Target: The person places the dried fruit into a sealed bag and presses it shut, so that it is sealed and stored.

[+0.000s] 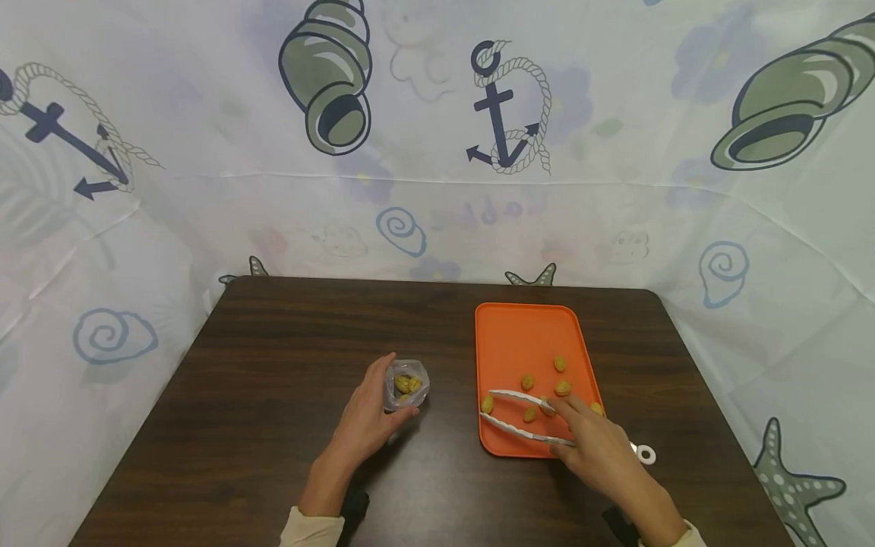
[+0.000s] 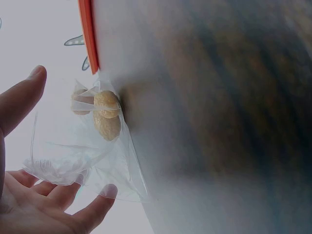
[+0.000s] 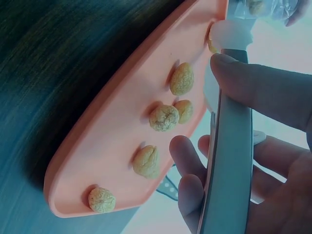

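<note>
A small clear plastic bag (image 1: 408,386) stands with its mouth up, holding several wrinkled yellow-brown pieces (image 2: 107,114) that look like peeled chestnuts. My left hand (image 1: 369,418) curves round it, fingers against its far side and thumb near its front rim. In my right hand (image 1: 601,448) is a pair of white-tipped metal tongs (image 3: 226,161), gripped by thumb and fingers and laid sideways over the orange tray (image 1: 522,334). Their spread tips lie on either side of one chestnut (image 1: 488,403) at the tray's left edge. Several other chestnuts (image 3: 163,118) lie scattered across the tray.
The dark wood-grain table (image 1: 273,365) carries both the tray, on the right, and the bag, left of it. Behind it hangs a pale printed cloth (image 1: 437,137) with anchors and shells. The tongs' ring end (image 1: 645,454) juts past the tray's right edge.
</note>
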### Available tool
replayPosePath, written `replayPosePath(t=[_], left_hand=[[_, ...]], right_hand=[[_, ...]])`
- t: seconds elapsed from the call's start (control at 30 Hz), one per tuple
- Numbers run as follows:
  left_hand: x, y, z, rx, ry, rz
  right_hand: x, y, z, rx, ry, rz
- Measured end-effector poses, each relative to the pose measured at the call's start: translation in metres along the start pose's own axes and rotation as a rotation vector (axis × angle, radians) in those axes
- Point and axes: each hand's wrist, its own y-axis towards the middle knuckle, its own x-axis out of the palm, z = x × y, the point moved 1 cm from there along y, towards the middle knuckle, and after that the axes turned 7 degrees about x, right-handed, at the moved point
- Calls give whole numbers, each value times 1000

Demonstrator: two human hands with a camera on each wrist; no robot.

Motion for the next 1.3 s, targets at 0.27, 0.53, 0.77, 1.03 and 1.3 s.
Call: replayPosePath(t=[0.27,0.53,0.77,1.03,1.3], left_hand=[[2,1,1,11,-5,11],[0,-2,0,-9,-8,-6],[1,-2,-2,-1,-11,2],[2,-2,0,-3,-18,11],[0,-3,-1,-4,-6,15]], right_hand=[[5,-1,1,14,-12,6],[6,0,-3,11,-33,13],[2,-2,-2,15,-38,12],[0,-2,1,-1,-29,43],[-5,-2,-2,-21,-12,93]])
